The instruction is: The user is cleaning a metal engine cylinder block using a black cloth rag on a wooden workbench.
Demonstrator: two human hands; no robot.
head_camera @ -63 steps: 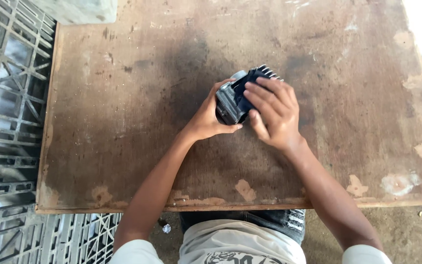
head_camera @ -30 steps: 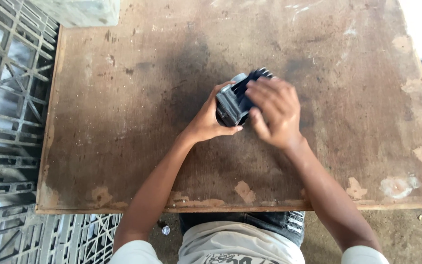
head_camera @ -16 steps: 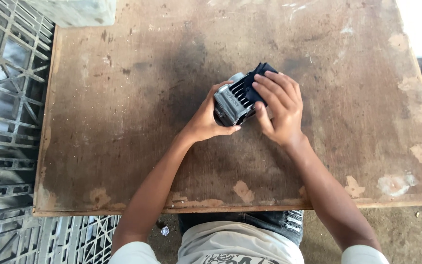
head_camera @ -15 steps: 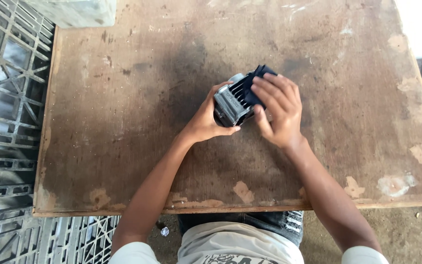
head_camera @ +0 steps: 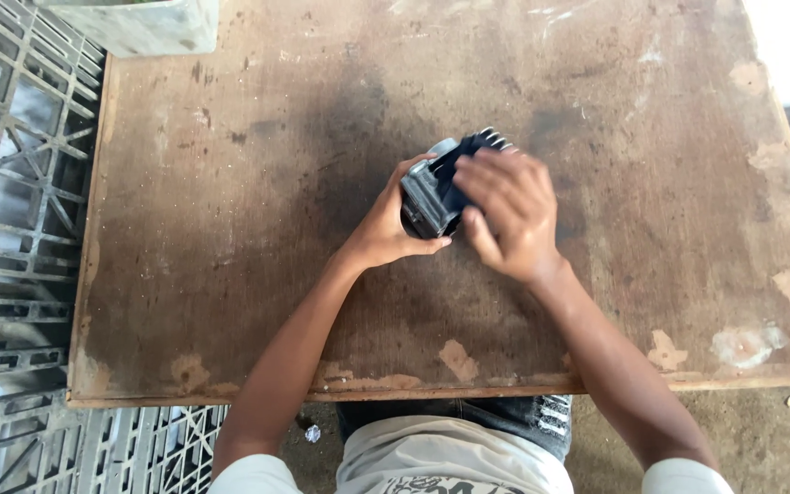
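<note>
- The left hand [head_camera: 386, 229] clasps the dark finned metal part [head_camera: 441, 187] at its near end; best kept firm.
- The right hand [head_camera: 505, 215] lies blurred over its top, fingers spread; grip unclear.
- The part rests mid-bench [head_camera: 230, 274], well apart from every edge.

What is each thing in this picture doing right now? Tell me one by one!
Finned dark metal part: tilted on the table, gripped by both hands.
Left hand: fingers wrapped round the part's left end.
Right hand: laid over the part's right side, blurred.
Wooden table: worn, stained, with chipped patches.
Grey crates: on the floor at the table's left.
Grey tub: at the table's far corner, partly cut off.
</note>
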